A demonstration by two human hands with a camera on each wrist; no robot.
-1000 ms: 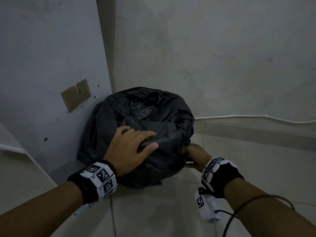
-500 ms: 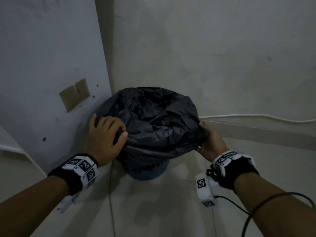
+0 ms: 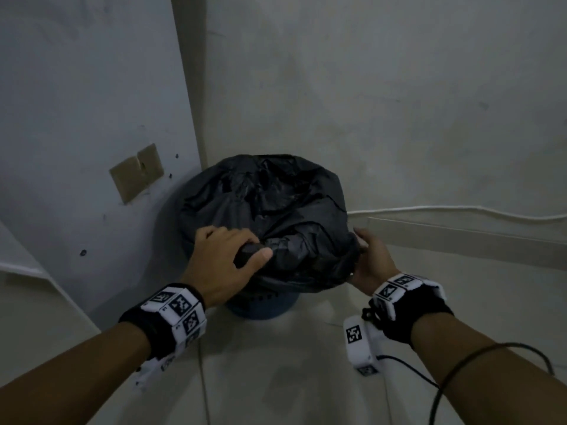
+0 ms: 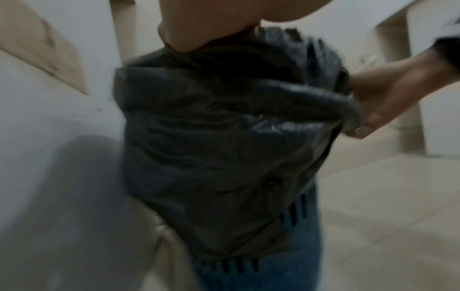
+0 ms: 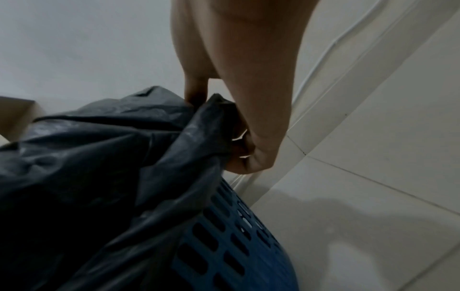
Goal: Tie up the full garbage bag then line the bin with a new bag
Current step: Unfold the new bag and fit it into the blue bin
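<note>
— Where is the garbage bag at this moment?

— It sits in the blue bin, in the corner where the two walls meet. The bin stands upright on the tiled floor, so the long axis of the bag goes up and down and its mouth points up. The black plastic is folded over the rim and hangs down the slotted side.

— And your grip?

— My left hand is curled around a bunch of plastic at the near left edge, with the thumb on top. My right hand is clamped on the right edge; the fingers pinch a fold of the bag just beside the rim.

— Anything else near?

— A white cable runs along the wall.
</note>
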